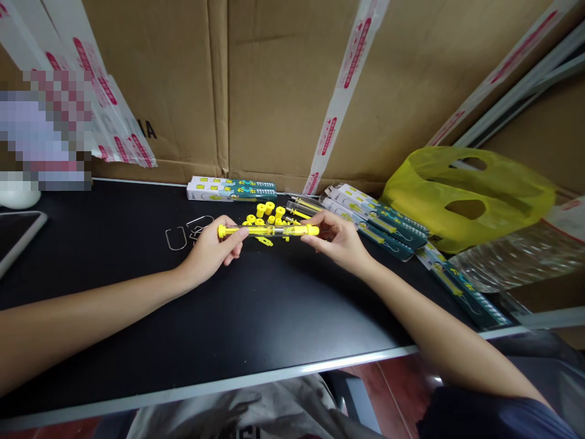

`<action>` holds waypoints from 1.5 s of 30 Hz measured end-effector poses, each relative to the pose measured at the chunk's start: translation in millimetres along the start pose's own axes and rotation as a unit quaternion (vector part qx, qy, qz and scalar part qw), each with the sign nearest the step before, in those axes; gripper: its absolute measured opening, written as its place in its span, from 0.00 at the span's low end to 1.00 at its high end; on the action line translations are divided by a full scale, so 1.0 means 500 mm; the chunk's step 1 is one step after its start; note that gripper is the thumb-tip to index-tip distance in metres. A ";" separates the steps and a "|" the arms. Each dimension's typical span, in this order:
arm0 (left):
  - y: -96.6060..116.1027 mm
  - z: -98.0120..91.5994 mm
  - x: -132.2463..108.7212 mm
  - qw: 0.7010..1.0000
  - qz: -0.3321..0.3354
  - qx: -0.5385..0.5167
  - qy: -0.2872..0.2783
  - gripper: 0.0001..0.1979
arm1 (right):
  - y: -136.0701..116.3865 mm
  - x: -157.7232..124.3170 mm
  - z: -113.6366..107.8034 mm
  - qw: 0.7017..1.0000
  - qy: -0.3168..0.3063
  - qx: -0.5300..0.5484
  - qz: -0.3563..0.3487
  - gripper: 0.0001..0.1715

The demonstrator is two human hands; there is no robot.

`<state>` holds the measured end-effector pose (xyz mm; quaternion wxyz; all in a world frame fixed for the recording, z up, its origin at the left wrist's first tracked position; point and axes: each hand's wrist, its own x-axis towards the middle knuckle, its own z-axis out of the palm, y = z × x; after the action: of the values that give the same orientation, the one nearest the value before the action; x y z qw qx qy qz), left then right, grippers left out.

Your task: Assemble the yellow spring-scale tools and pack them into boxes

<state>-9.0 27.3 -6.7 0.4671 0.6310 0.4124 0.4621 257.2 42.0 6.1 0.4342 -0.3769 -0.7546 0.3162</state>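
Observation:
Both my hands hold a clear tube with yellow caps level above the black table. My left hand pinches its left end, fingers closed round it. My right hand grips the right end by the fingertips. Just behind the tube lie several loose yellow caps and one small yellow piece under it.
Bent wire hooks lie left of my left hand. Packaged cards and a fanned stack of them sit at the back. A yellow plastic bag and clear bags are at the right. Taped cardboard boxes wall the back.

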 end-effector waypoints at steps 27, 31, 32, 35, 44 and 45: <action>0.000 0.002 0.002 1.000 -0.002 -0.004 0.002 0.12 | -0.012 0.008 -0.007 0.988 0.003 -0.133 -0.077 0.14; 0.002 0.003 0.000 1.000 -0.004 -0.003 0.004 0.12 | -0.008 0.006 -0.006 0.992 -0.007 -0.113 -0.059 0.14; 0.003 0.003 0.000 1.000 -0.004 -0.003 0.004 0.12 | -0.006 0.005 -0.005 0.993 -0.011 -0.106 -0.050 0.14; 0.004 0.003 0.000 1.000 -0.005 -0.001 0.005 0.13 | -0.001 0.002 -0.004 0.997 -0.018 -0.075 -0.022 0.16; 0.005 0.002 0.001 1.000 -0.007 -0.003 0.007 0.13 | -0.008 -0.003 -0.001 0.999 -0.042 0.019 0.027 0.18; 0.005 0.002 0.001 1.000 -0.007 -0.002 0.006 0.13 | -0.010 -0.002 -0.001 0.998 -0.042 0.029 0.028 0.19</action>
<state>-7.8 27.0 -4.3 0.4692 0.6241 0.4188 0.4637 256.5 38.5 9.6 0.4039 -0.3719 -0.7518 0.3653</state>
